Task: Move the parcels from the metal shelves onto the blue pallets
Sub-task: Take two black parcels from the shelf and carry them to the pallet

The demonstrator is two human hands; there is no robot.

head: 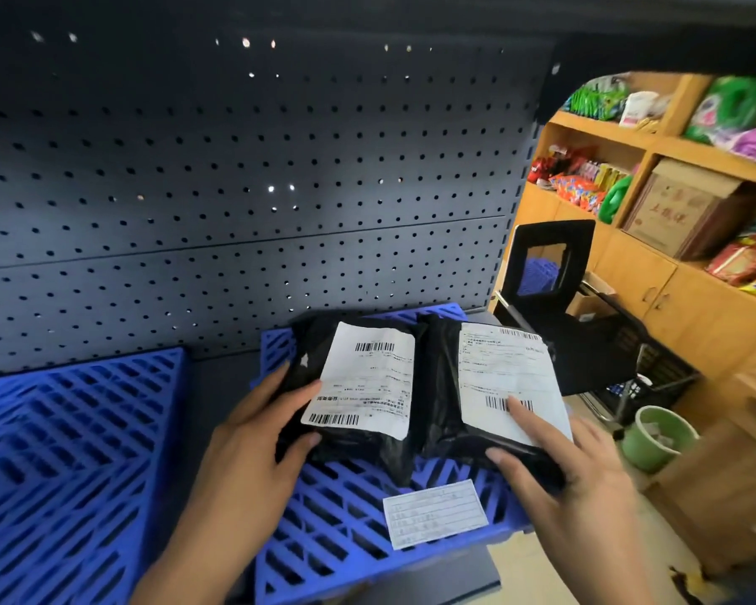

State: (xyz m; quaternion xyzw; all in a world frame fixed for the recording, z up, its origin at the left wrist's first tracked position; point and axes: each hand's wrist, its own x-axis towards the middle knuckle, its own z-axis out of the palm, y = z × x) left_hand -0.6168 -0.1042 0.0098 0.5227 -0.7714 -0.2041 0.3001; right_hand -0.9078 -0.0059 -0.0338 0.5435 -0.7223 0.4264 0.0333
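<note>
A: Where are the parcels found at this moment?

B: Two black bags with white labels are seen side by side over the right pallet (pixel 345 530). The left parcel (pixel 359 377) is gripped at its near left edge by the left hand (pixel 254 425), with the thumb laid on the label and the fingers curled at the side. The right parcel (pixel 498 373) is held by the right hand (pixel 559 465). Its forefinger is laid straight on the label, the thumb is pressed to the near edge, and the other fingers are wrapped round the right side. Whether the weight is fully taken by the pallet cannot be told.

A: Which step is this judged to be?

B: The setting down is judged to be nearly done. A second pallet (pixel 71 451) lies to the left, across a gap.

A: What could go wrong from here?

B: The right parcel is placed close to the pallet's right edge. If it is released carelessly, it could be tipped off toward the floor, where a green bin (pixel 657 434) stands. The bags look soft and glossy, so one could be dragged along when the fingers are pulled out. A loose slip (pixel 435 513) lies on the grid just in front of the parcels, and it could be swept off by a wrist.
</note>
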